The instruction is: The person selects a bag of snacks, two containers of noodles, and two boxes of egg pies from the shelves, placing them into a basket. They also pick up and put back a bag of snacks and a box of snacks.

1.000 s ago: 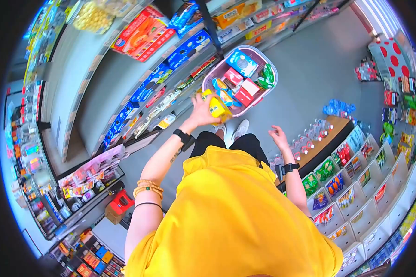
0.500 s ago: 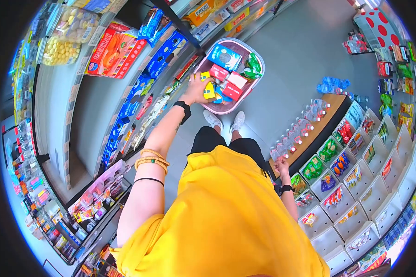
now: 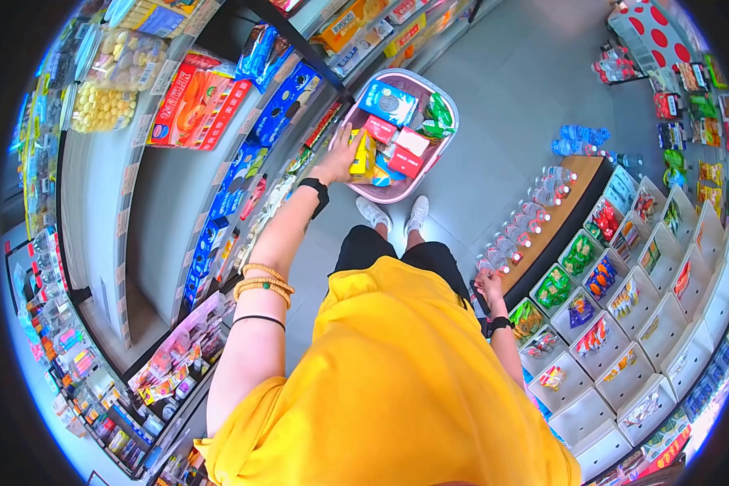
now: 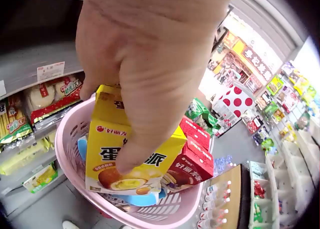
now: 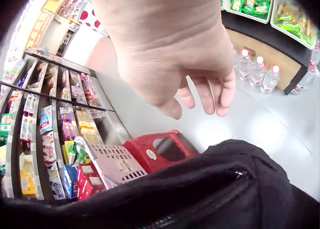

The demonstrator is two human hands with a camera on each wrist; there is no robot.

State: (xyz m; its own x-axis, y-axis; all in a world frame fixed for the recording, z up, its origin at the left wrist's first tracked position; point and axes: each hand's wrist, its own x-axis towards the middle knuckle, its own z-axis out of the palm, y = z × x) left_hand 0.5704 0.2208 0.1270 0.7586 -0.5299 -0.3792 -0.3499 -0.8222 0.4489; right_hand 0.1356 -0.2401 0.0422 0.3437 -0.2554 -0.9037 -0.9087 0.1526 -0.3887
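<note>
My left hand (image 3: 338, 162) holds a yellow pie box (image 3: 363, 155) inside the pink basket (image 3: 385, 196). In the left wrist view the thumb lies across the box's printed front, while the other fingers are largely hidden behind the box and hand. Beside it in the basket are red boxes (image 3: 407, 162), a blue box (image 3: 387, 104), a green packet (image 3: 439, 117) and a light-blue package (image 4: 145, 199) partly under the yellow box. Away to the right, my right hand (image 3: 488, 285) hangs with loosely bent fingers and nothing in them, near the bottles in the head view.
Stocked shelves (image 3: 287, 101) run along the left of the basket. Water bottles (image 3: 520, 231) stand in a row beside a low wooden-sided stand (image 3: 563, 215). White bins (image 3: 624, 348) of snacks rise at right. Red plastic (image 5: 155, 151) shows beside the basket.
The left hand has brought the yellow pie box from the basket's near left edge down into it, and its fingers have straightened somewhat. The right hand has lowered toward the bottles.
</note>
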